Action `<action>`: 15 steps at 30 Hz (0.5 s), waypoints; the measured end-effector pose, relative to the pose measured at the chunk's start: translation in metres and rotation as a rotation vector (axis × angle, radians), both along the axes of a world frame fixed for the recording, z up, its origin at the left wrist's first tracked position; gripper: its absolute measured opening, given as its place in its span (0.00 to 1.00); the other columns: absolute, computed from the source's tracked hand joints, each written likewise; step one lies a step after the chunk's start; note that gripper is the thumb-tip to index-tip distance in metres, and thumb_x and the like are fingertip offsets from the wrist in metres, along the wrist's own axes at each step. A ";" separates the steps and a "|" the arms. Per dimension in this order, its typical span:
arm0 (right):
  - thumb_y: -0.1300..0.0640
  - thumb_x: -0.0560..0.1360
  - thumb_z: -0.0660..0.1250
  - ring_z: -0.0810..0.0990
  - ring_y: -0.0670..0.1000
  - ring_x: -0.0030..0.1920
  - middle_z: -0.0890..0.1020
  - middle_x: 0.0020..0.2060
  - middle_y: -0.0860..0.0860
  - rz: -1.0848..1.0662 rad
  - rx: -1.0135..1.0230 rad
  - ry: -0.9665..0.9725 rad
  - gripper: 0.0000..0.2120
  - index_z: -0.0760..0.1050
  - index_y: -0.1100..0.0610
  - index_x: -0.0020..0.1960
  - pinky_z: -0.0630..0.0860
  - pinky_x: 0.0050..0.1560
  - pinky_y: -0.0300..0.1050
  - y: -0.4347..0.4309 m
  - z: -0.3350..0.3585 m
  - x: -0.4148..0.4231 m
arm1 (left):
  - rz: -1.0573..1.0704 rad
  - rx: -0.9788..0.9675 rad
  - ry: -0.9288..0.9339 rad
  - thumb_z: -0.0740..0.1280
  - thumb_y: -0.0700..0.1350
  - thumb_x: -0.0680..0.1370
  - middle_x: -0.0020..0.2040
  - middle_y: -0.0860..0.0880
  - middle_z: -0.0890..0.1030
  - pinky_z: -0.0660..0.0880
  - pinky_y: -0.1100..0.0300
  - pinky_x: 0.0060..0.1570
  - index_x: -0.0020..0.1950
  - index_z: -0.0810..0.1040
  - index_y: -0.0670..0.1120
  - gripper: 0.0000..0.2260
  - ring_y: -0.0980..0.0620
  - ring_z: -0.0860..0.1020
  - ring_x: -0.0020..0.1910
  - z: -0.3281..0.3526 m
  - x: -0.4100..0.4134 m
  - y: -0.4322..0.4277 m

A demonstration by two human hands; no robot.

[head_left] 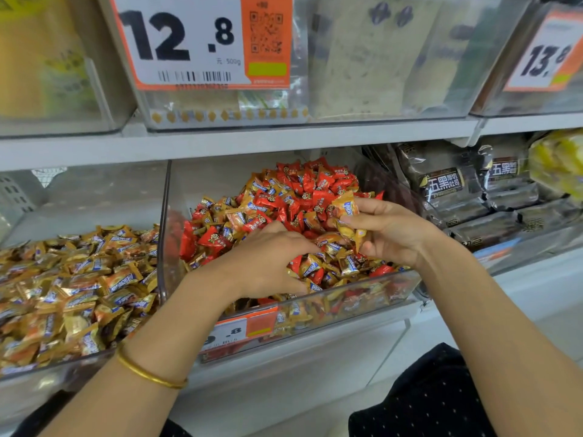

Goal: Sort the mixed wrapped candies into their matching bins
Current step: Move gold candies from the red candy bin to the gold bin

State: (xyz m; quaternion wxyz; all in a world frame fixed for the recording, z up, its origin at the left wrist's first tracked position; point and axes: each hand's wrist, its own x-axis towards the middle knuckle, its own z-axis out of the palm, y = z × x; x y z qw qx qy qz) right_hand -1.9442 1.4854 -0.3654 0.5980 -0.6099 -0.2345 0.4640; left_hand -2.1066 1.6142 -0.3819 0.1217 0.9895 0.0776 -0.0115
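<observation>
Entry: wrapped candies, red and gold, uncountable, heaped in one mixed bin (372, 293).
Left hand (268, 260): fingers down in the heap, grip unreadable.
Right hand (388, 231), at its 2 o'clock: pinches gold candies (345, 212) (at least two).
Handling: likely light, crinkly, slippery; pinch wrapper ends.
Gold bin (47, 370): one, 9 o'clock.

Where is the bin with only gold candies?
The gold candy bin sits at the lower left of the head view, left of the mixed candy bin.

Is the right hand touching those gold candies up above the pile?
Touching. The head view shows the right hand pinching a bunch of gold-wrapped candies between fingers and thumb, above the mixed bin.
</observation>
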 end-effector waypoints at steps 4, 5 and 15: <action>0.67 0.72 0.67 0.75 0.44 0.27 0.80 0.37 0.51 -0.032 0.023 0.030 0.08 0.80 0.55 0.44 0.68 0.22 0.32 -0.002 -0.001 0.000 | 0.014 -0.014 -0.018 0.69 0.48 0.75 0.65 0.58 0.72 0.61 0.58 0.59 0.70 0.67 0.58 0.25 0.55 0.62 0.56 -0.008 0.008 0.000; 0.67 0.72 0.67 0.75 0.44 0.27 0.80 0.36 0.51 -0.036 0.026 0.028 0.08 0.80 0.55 0.43 0.68 0.22 0.32 -0.002 0.000 -0.001 | 0.010 -0.021 -0.023 0.69 0.49 0.75 0.62 0.59 0.72 0.61 0.59 0.56 0.69 0.68 0.58 0.23 0.56 0.62 0.55 -0.009 0.009 0.001; 0.66 0.70 0.69 0.78 0.46 0.28 0.77 0.49 0.58 -0.058 0.043 0.028 0.23 0.73 0.61 0.64 0.68 0.21 0.34 0.004 -0.005 -0.001 | 0.015 -0.007 0.071 0.73 0.58 0.68 0.52 0.55 0.70 0.61 0.56 0.61 0.66 0.66 0.57 0.30 0.56 0.62 0.53 -0.005 0.009 -0.006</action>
